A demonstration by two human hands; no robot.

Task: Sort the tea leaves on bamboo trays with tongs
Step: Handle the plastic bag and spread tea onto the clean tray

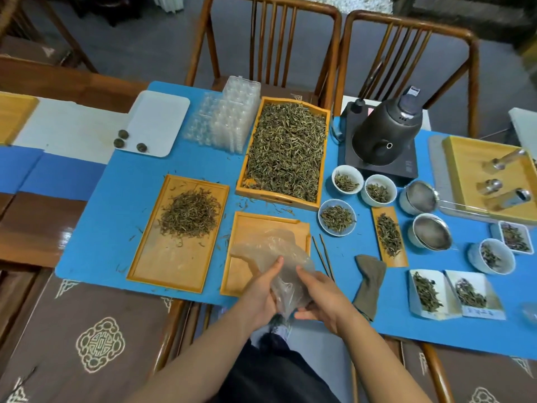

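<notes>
Head view: tongs (pixel 323 255) beside tray edge (pixel 308 242)

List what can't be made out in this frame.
- Head view: near end of the empty bamboo tray, hidden by the plastic glove and both hands, left hand, right hand.
- Tongs: near tips behind the right hand.
- Paper labels: writing too small.

A blue mat (pixel 122 199) covers the table. On it lie three bamboo trays (pixel 151 269), a white tray (pixel 162 117) at the far-left corner, bowls (pixel 337 218), tongs (pixel 322 257) and a kettle (pixel 386 135).
</notes>
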